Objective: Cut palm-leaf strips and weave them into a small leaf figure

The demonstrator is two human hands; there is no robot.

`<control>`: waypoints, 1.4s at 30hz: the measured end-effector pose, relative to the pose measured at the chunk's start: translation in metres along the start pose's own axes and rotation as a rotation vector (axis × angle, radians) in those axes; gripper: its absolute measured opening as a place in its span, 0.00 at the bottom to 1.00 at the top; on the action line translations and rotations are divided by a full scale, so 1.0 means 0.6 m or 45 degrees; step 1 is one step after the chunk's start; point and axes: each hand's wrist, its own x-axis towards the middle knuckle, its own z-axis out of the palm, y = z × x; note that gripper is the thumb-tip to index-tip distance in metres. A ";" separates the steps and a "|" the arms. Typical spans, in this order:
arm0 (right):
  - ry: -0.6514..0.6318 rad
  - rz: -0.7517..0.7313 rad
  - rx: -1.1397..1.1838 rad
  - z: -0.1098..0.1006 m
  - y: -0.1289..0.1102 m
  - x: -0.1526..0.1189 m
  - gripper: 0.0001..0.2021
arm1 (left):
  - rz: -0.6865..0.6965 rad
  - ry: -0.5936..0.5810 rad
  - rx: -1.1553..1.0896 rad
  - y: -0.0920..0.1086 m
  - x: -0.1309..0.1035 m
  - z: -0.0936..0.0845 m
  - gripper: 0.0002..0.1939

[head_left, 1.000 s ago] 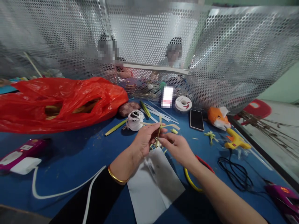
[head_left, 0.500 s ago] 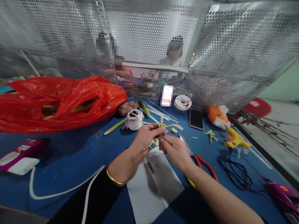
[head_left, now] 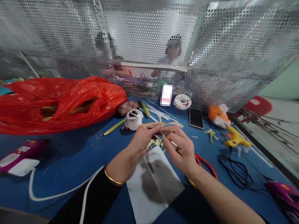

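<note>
Pale yellow-green leaf strips (head_left: 174,124), crossed into a small shape, are held up between both hands above the table. My left hand (head_left: 144,138) pinches the crossing between thumb and fingers; a gold bangle circles that wrist. My right hand (head_left: 179,147) is closed with its fingertips on a strip end just below the crossing. A short pale piece (head_left: 174,143) shows by its curled fingers; whether it is gripped I cannot tell. Leaf scraps (head_left: 155,143) lie beneath the hands, beside a white paper sheet (head_left: 149,189). Scissors with red-and-yellow handles (head_left: 206,166) lie partly hidden under my right hand.
A red plastic bag (head_left: 100,93) fills the left back. White cord (head_left: 133,119), a ribbon spool (head_left: 182,102), a phone (head_left: 196,118) and a yellow glue gun (head_left: 237,138) lie around. A perforated metal screen (head_left: 149,37) closes the back; people sit behind it.
My right hand has turned and shifted slightly right, its fingers more curled, now covering the scissor blades. The small leaf piece beside it is no longer visible on the table. My left hand keeps its pinch.
</note>
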 end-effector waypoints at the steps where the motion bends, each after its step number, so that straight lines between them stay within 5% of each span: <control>1: -0.027 -0.033 0.073 -0.001 0.002 0.000 0.12 | -0.018 -0.024 0.009 -0.001 0.000 0.000 0.14; 6: -0.212 -0.114 0.083 0.005 0.009 -0.004 0.12 | -0.017 0.028 -0.008 -0.004 -0.004 0.006 0.14; 14: -0.258 -0.401 -0.230 0.018 0.006 -0.013 0.11 | -0.026 0.097 -0.052 -0.001 -0.013 0.018 0.12; 30: -0.290 -0.482 -0.414 0.035 0.021 -0.021 0.13 | -0.086 0.200 -0.082 -0.021 0.000 0.018 0.10; 34: -0.318 -0.464 -0.465 0.033 0.022 -0.017 0.14 | -0.130 0.122 -0.101 -0.017 0.003 0.012 0.12; 39: -0.277 -0.522 -0.369 0.014 0.020 -0.017 0.10 | -0.213 0.037 -0.184 -0.003 0.003 0.004 0.18; 42: -0.045 -0.466 -0.255 -0.009 0.023 -0.014 0.15 | -0.223 0.060 -0.139 0.000 0.003 0.001 0.17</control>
